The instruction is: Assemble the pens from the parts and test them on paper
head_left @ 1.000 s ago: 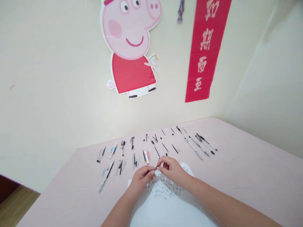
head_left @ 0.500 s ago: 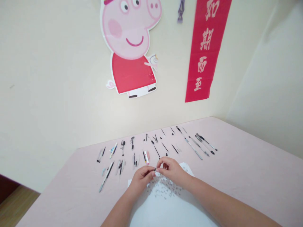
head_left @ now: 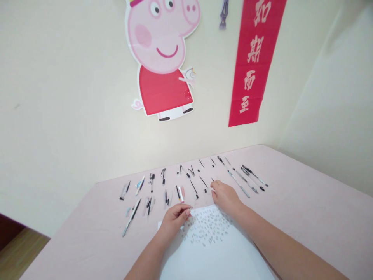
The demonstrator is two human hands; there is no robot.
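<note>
My left hand (head_left: 174, 221) hovers at the left edge of the white paper sheet (head_left: 221, 258), thumb and forefinger pinched together. A tiny piece shows at its fingertips, too small to name. My right hand (head_left: 227, 197) reaches over the far edge of the sheet, its fingers curled down among the pen parts. Past its fingertips pokes the tip of a thin black refill (head_left: 212, 179); whatever the fingers grip is hidden. Many small grey pieces (head_left: 205, 225) lie scattered on the sheet between the hands. Left of the right hand lie a black refill (head_left: 203, 181) and a small black cap (head_left: 205, 190).
Taken-apart pens lie in rows on the pink table (head_left: 96, 229), including a long grey-black pen (head_left: 131, 217) and a white-and-pink tube (head_left: 181, 194). Several whole pens (head_left: 253, 177) lie at right. The wall (head_left: 72, 116) rises behind the table.
My right hand has left my left hand's fingertips and moved right and away from me, to the pen parts. The dark piece between both hands no longer shows. My left hand stays in place.
</note>
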